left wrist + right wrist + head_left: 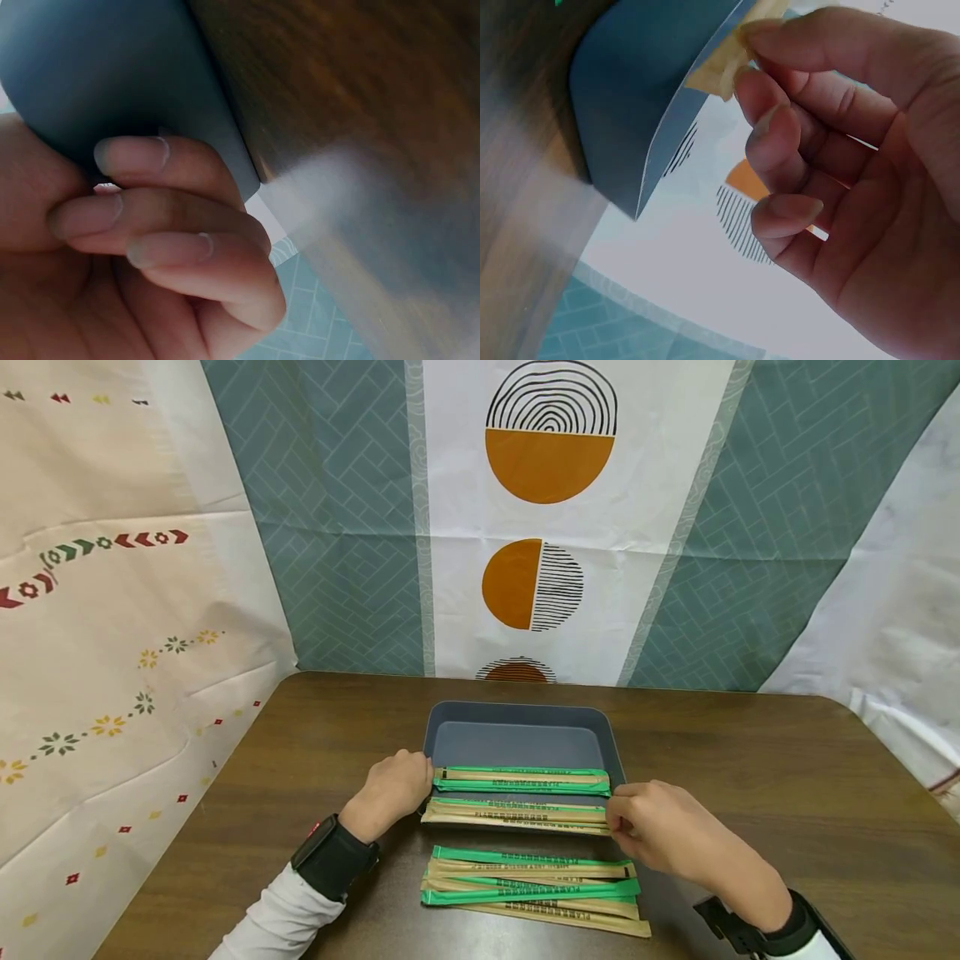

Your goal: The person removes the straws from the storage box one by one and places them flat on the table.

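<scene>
A dark grey tray (522, 736) lies on the table. Inside it, one row of long paper-wrapped sticks (522, 782), green and tan with printed lettering, runs crosswise. Nearer me, a second row of wrapped sticks (517, 816) lies along the tray's front side. My left hand (395, 787) holds the tray's left rim, its curled fingers (180, 206) against the outer wall; the exact contact is partly hidden. At the tray's right side, my right hand (667, 831) pinches the tan end of a wrapped stick (718, 71) between thumb and index finger, just above the rim.
A loose pile of wrapped sticks (528, 889) lies in front of the tray, several overlapping at angles. Brown wooden table (735, 752) surrounds the tray. Patterned cloths (345, 527) hang behind the table and at its sides.
</scene>
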Tool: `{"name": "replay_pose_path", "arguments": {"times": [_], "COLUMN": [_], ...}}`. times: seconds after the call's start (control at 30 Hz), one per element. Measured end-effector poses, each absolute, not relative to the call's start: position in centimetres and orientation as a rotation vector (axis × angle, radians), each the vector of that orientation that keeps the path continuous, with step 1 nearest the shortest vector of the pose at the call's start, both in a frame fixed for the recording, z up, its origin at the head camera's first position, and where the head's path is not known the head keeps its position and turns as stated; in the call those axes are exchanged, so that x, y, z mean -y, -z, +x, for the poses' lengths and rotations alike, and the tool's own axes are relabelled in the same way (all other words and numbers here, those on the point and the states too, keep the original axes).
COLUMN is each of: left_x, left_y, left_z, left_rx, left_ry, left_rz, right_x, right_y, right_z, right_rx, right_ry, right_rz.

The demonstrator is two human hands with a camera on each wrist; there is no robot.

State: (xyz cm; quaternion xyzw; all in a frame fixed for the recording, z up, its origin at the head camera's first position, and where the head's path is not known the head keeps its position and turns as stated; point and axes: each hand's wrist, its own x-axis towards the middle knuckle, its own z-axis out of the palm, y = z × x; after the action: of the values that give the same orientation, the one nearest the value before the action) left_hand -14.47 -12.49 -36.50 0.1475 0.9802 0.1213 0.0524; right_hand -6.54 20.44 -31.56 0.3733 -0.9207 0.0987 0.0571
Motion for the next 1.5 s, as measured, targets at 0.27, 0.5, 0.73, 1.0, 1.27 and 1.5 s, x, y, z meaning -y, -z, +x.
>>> {"name": "replay_pose_path", "arguments": {"times": [0.27, 0.5, 0.73, 1.0, 1.27, 1.5], "left_x": [12.5, 12.5, 12.4, 12.4, 12.4, 12.5], "left_y": [36.5, 36.5, 36.5, 36.5, 36.6, 36.6], "left_z": [-14.4, -14.4, -14.6, -14.6, -14.4, -14.4], "left_rx": [-2.984, -2.979, -2.979, -2.982, -2.993, -3.005], "left_ry": [-0.362, -0.365, -0.345, -0.377, -0.395, -0.38], "left_rz": [0.458, 0.455, 0.451, 0.423, 0.47, 0.474], "right_x": [-19.9, -19.6, -19.6, -19.4, -19.0, -18.8], "right_y": [32.3, 33.6, 33.5, 33.1, 32.6, 33.2], "right_z": [-5.5, -5.3, -5.3, -5.7, -7.3, -9.9], "right_rx": [2.901, 2.985, 3.014, 2.989, 2.789, 2.816], "right_ry": [-0.345, -0.308, -0.297, -0.34, -0.44, -0.348], "right_rz": [1.171, 1.18, 1.152, 1.173, 1.085, 0.93]}}
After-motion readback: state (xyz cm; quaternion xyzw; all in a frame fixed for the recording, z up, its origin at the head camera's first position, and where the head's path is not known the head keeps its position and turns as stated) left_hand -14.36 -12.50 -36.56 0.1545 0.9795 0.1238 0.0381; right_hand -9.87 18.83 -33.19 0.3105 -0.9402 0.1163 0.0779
